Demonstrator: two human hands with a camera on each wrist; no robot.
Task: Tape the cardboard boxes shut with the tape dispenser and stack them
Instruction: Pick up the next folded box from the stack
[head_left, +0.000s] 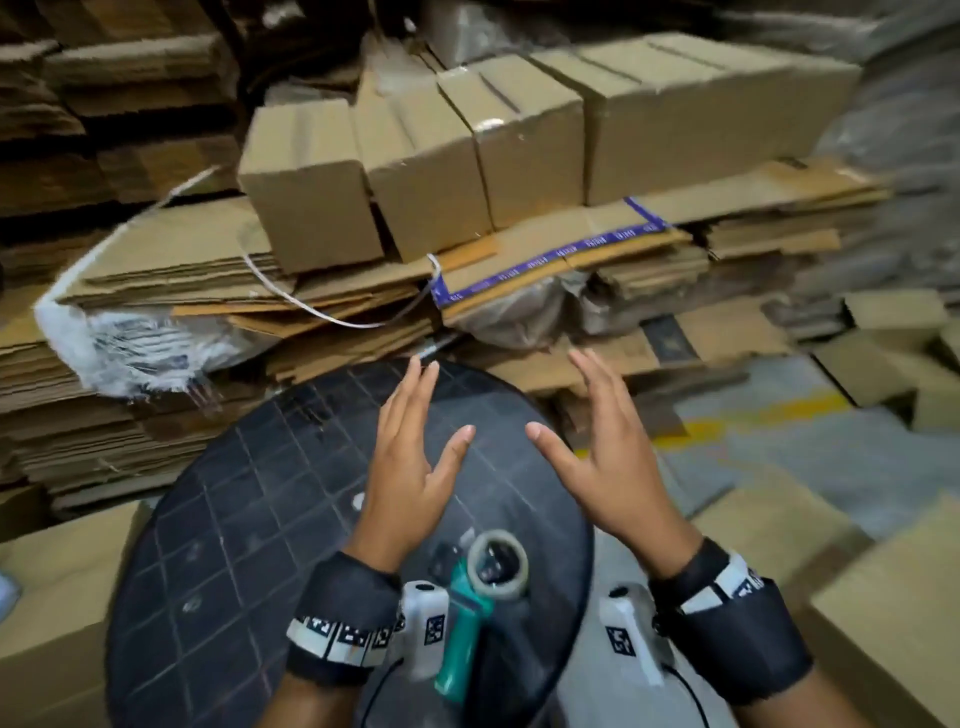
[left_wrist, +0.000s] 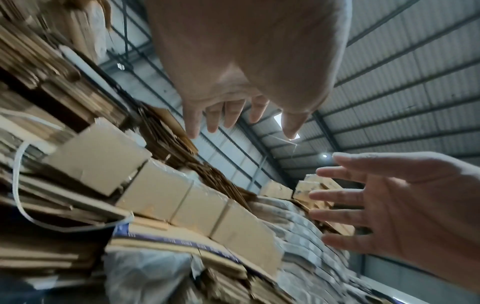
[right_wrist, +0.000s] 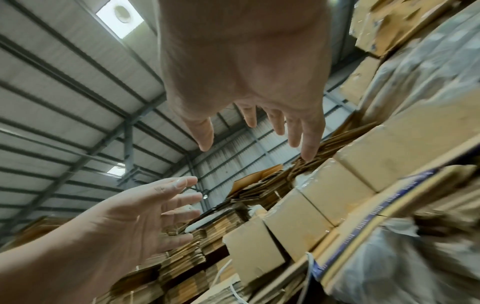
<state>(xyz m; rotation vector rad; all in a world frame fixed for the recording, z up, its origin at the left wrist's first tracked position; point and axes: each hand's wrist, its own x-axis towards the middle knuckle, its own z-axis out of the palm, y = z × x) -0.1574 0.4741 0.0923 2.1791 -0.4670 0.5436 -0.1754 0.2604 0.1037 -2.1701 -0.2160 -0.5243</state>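
Above the round table (head_left: 218, 519), two spread hands (left hand (head_left: 410, 462), right hand (head_left: 613, 467)) apart, empty.

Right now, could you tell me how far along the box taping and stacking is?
Done: a row of closed cardboard boxes sits on the flattened cardboard pile, one with glossy tape showing. In hand: nothing; the left hand and right hand are open and empty above the round black table, where the tape dispenser lies. Left: more boxes on the floor at right.

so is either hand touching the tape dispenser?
Apart. The head view shows the left hand and right hand open in mid-air, while the tape dispenser lies on the round table by the wrists.
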